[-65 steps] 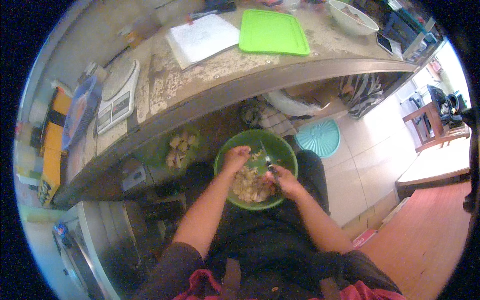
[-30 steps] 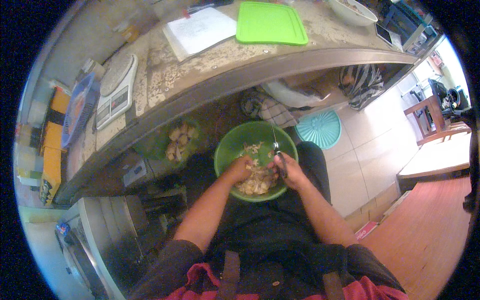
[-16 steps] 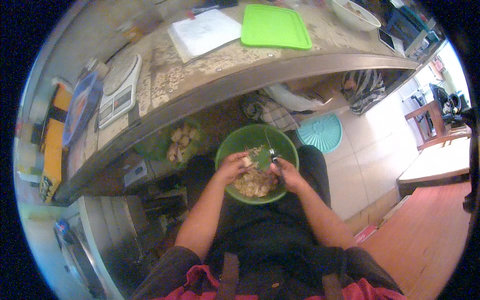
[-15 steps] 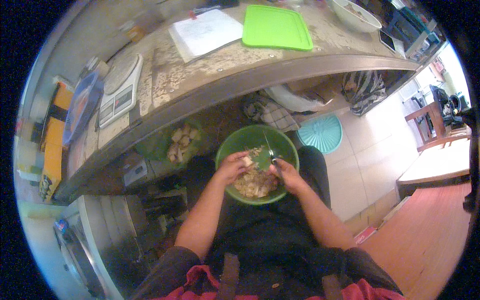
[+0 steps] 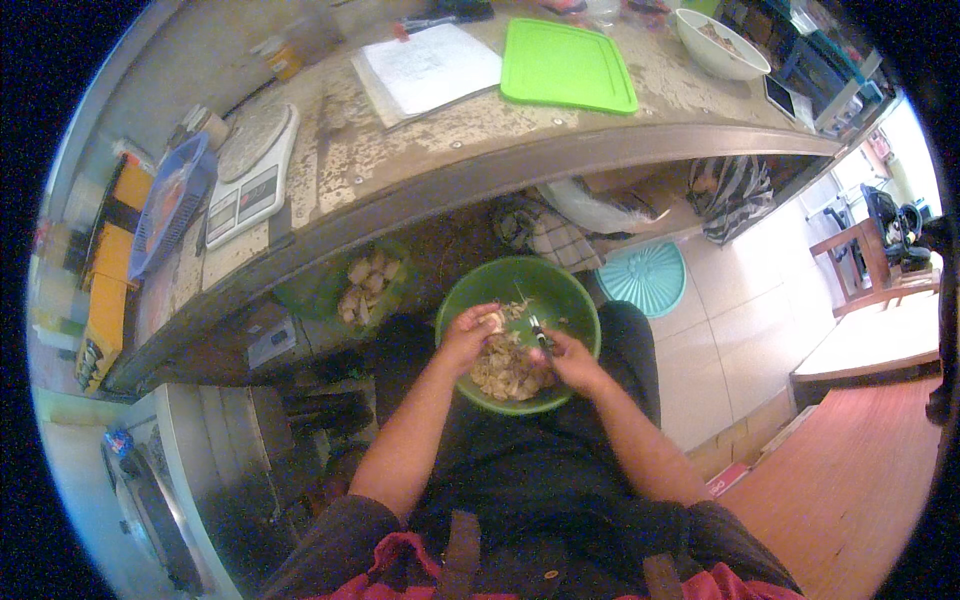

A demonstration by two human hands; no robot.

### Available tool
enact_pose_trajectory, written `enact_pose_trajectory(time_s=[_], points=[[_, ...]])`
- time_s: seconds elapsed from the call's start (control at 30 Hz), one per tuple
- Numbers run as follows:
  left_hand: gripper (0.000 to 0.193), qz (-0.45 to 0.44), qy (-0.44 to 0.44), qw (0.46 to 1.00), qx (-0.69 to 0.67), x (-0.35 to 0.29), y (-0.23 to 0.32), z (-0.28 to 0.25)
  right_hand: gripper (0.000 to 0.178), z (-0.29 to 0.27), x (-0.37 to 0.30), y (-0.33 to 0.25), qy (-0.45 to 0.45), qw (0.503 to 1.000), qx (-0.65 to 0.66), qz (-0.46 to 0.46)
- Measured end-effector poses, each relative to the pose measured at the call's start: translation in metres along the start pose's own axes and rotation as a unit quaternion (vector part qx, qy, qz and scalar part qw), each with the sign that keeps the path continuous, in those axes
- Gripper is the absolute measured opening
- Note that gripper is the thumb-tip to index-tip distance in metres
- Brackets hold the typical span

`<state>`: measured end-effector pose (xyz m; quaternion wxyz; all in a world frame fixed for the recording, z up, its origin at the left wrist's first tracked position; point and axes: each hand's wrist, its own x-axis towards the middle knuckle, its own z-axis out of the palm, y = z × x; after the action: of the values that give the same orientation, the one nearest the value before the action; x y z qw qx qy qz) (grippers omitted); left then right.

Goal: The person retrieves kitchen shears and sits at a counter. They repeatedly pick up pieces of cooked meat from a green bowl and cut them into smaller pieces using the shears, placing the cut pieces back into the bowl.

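Note:
A green basin (image 5: 568, 295) sits on my lap, with a heap of pale yellowish-brown pieces or peelings (image 5: 510, 372) at its near side. Over its left part, my left hand (image 5: 466, 336) is closed around a small pale piece of food (image 5: 495, 321); its exact kind is too small to tell. At the right, my right hand (image 5: 568, 362) grips the dark handle of a small knife (image 5: 539, 334), the blade pointing up and away over the basin. The knife and the pale piece are a little apart. A few shreds cling to the basin's far inner wall.
Below the worn counter (image 5: 400, 175), a second green container (image 5: 400, 272) holds larger pale chunks. A turquoise ribbed lid or basket (image 5: 643, 280) lies on the floor at right. On the counter are a kitchen scale (image 5: 245, 205), papers (image 5: 430, 70), a lime-green board (image 5: 568, 65) and a white bowl (image 5: 722, 55).
The knife has tilted and its blade shows less clearly. My left hand has turned slightly with the pale piece still in it. The whole view has shifted a little.

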<state>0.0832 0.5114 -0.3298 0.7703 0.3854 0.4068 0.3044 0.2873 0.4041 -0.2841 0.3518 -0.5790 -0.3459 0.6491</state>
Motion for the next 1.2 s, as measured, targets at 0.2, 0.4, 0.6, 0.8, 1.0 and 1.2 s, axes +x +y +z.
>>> enact_pose_trajectory(time_s=[0.2,0.4,0.6,0.8,1.0,1.2], points=[[0.030,0.031,0.049,0.998,0.031,0.002,0.001,-0.001,0.091,0.004,-0.005,-0.002,-0.012,0.987,-0.157,-0.013],[0.026,0.013,0.092,0.996,0.008,0.007,-0.002,-0.003,0.092,0.005,0.000,-0.002,-0.058,0.983,-0.173,0.010],[0.023,0.017,0.113,0.990,-0.084,0.012,-0.021,0.006,0.085,0.010,-0.005,-0.010,-0.080,0.992,-0.089,0.026],[0.024,-0.016,0.093,0.983,-0.160,0.004,-0.029,0.022,0.080,0.014,-0.011,-0.019,-0.038,0.993,-0.113,0.013],[0.021,-0.030,0.099,0.974,-0.202,0.003,-0.026,0.021,0.082,0.016,-0.005,-0.010,-0.011,0.990,-0.144,-0.005],[0.020,-0.034,0.098,0.983,-0.150,0.004,-0.028,0.014,0.080,0.014,-0.005,-0.012,-0.004,0.987,-0.158,-0.008]])
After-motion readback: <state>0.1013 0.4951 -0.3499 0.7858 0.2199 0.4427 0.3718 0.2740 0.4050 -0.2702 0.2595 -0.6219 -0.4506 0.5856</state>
